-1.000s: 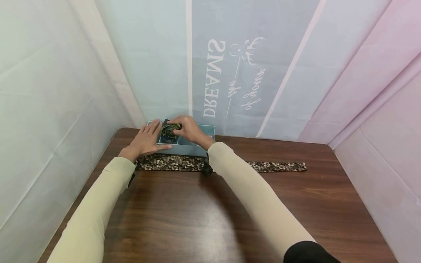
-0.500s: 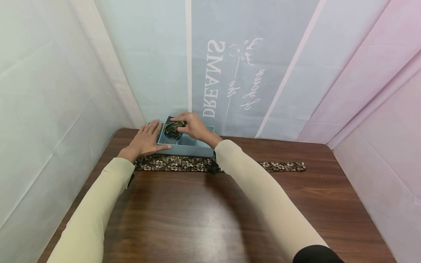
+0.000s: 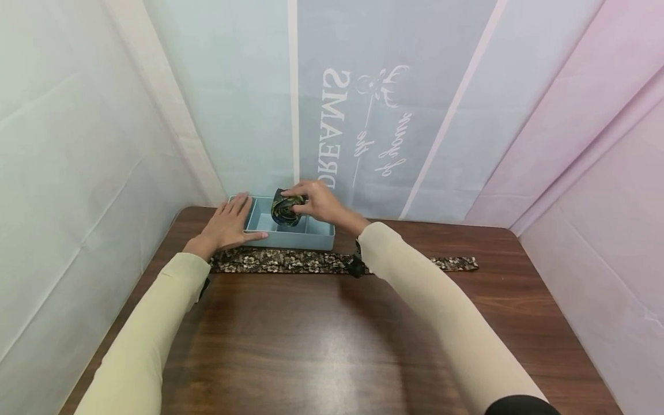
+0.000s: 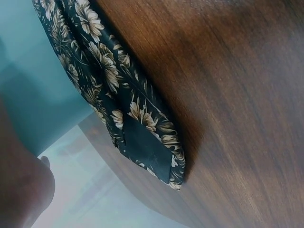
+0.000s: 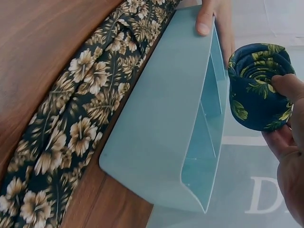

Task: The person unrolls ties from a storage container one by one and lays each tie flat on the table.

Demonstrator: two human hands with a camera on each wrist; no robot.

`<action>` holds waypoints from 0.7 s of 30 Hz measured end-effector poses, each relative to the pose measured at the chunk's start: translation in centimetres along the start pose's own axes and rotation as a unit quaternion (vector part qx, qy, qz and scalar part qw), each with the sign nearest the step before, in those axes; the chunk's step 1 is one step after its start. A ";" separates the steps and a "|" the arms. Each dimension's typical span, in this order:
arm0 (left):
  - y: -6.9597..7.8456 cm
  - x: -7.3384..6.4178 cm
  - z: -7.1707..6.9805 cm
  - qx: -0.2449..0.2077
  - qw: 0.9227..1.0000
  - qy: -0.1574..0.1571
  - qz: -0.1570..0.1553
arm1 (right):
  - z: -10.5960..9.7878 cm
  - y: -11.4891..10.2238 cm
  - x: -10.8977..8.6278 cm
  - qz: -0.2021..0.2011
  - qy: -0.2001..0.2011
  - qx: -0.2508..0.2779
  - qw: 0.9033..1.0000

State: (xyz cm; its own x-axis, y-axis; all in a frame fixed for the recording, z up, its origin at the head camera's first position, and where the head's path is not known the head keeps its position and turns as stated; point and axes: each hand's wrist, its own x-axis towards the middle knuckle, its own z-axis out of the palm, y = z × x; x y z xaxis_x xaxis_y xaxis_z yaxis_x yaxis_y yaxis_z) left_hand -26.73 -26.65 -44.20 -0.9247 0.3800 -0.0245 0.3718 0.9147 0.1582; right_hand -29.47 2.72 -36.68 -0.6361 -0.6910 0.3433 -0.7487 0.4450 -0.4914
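Note:
My right hand (image 3: 324,203) pinches a rolled-up necktie (image 3: 282,210), dark blue with yellow-green leaves, between thumb and fingers. In the right wrist view the necktie roll (image 5: 254,102) is above the open top of a light blue divided box (image 5: 152,109), its spiral end showing. The left hand (image 3: 224,223) lies over the left end of the box (image 3: 290,239), fingers extended across the top and thumb along the front rim. In front of the box a second necktie (image 3: 280,261), black with beige flowers, lies flat; its pointed end (image 4: 147,147) shows in the left wrist view.
The box stands at the back of a brown wooden table (image 3: 270,334), close to a printed fabric backdrop (image 3: 249,104). Dividers split the box into several compartments. White fabric walls (image 3: 78,173) flank the table.
My right hand has moved right with the rolled necktie, from the box's left part to over its middle, uncovering the compartment there. The left hand stays on the box's left end.

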 end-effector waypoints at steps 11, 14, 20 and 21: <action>0.0 -0.3 0.5 -0.002 1.000 0.014 0.004 | -1.3 0.0 -2.9 -0.058 -0.003 -0.021 0.998; -0.1 -0.4 0.5 -0.003 1.000 0.016 0.008 | -1.6 -0.2 -3.8 -0.073 0.001 -0.024 0.997; 0.1 -0.4 0.3 0.003 1.000 0.020 0.012 | -2.1 -1.0 -5.7 -0.089 -0.010 -0.041 0.995; 0.1 -0.4 0.2 0.004 1.000 0.022 0.013 | -2.1 -1.2 -6.1 -0.089 -0.012 -0.043 0.995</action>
State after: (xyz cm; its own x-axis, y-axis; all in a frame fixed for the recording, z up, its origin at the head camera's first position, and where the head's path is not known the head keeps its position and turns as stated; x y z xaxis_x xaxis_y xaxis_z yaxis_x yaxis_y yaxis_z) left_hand -26.34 -26.67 -44.41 -0.9177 0.3967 0.0220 0.3953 0.9060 0.1512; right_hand -25.15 7.58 -36.51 -0.4884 -0.7766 0.3980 -0.8628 0.3613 -0.3537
